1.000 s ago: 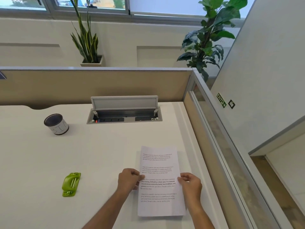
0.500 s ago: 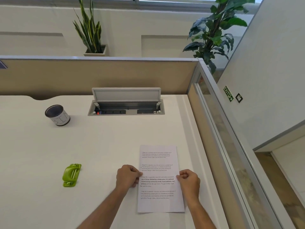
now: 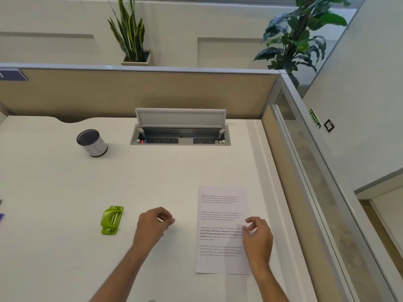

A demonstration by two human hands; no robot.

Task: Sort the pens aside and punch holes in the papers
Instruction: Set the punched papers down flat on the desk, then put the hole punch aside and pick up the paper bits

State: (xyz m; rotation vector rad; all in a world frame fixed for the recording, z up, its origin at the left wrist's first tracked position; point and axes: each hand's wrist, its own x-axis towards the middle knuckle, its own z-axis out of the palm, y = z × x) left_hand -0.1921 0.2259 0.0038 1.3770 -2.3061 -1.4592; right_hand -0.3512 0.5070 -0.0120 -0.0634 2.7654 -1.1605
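Note:
A printed sheet of paper [image 3: 220,205] lies flat on the white desk [image 3: 152,175], to the right of centre. My right hand [image 3: 258,235] hovers over the sheet's right edge, fingers loosely curled, holding nothing. Left of the paper, my left hand [image 3: 153,223] is off the sheet with curled fingers and nothing in it. A green hole punch [image 3: 111,220] rests on the desk to the left of my left hand. An empty dark cup with a white label [image 3: 92,143] stands at the back left. No pens are clearly visible.
An open cable box with sockets [image 3: 180,136] is set into the desk at the back. Tan partitions [image 3: 130,92] close the back and right sides. A purple item [image 3: 1,216] shows at the left edge. Potted plants [image 3: 130,35] stand beyond the partition.
Both hands have let go of the paper. My left hand has moved left, off the sheet, toward the hole punch. The view has tilted down and shifted left.

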